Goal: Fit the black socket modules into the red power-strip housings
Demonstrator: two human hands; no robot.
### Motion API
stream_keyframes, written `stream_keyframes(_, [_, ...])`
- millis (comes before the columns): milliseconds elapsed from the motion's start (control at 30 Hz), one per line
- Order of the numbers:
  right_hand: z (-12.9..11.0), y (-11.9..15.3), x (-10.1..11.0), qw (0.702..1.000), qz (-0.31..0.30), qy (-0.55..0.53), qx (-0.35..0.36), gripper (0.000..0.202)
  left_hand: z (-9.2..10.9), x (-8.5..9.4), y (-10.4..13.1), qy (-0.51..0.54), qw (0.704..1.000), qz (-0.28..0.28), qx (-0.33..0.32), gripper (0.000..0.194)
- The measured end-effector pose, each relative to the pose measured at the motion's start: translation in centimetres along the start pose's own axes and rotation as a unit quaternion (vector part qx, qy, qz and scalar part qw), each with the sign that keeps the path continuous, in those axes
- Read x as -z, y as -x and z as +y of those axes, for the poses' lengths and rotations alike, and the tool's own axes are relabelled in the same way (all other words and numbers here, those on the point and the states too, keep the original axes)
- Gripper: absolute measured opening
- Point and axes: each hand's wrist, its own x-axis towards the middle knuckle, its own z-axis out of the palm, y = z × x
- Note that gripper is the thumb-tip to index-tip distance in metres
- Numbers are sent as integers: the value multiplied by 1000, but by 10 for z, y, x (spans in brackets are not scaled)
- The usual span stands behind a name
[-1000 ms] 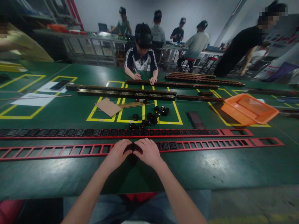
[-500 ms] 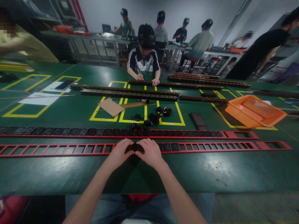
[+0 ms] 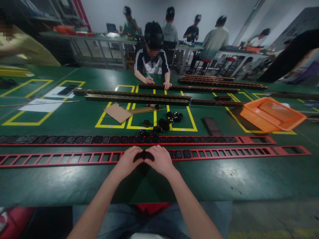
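Observation:
Both hands curl over the middle of the near red slotted strip [image 3: 219, 153], side by side with thumb tips almost touching. My left hand [image 3: 129, 163] has its fingers bent over the strip's far side and its thumb on the near side. My right hand [image 3: 159, 160] grips in the same way just right of it. The slots between the hands lie in shadow, and the fingertips are hidden. Two black sockets [image 3: 183, 154] sit in the strip right of my right hand. Behind it lies a second red strip [image 3: 256, 140], filled with a row of black sockets [image 3: 124, 139].
Loose black parts [image 3: 164, 124] lie beyond the strips, near a cardboard piece [image 3: 117, 113]. Long dark rails [image 3: 137, 98] cross the table [image 3: 62, 186]. An orange basket [image 3: 272, 114] stands at right. Across the table a person [image 3: 152, 59] holds a pen; others work behind.
The near strip's right end has shifted slightly away from me, towards the far strip. My hands keep their grip with little movement. A person in black at the right has moved further right.

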Motion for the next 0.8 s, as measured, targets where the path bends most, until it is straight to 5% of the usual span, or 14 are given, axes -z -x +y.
stream_keyframes(233, [7,0,2,1000,-6,-6,6,34,-4,-8,1,-20,1000,4,-4,32])
stream_keyframes(800, [58,25,26,1000,20,0,-9,36,35,-46,-36,-4,999,-31,-37,29])
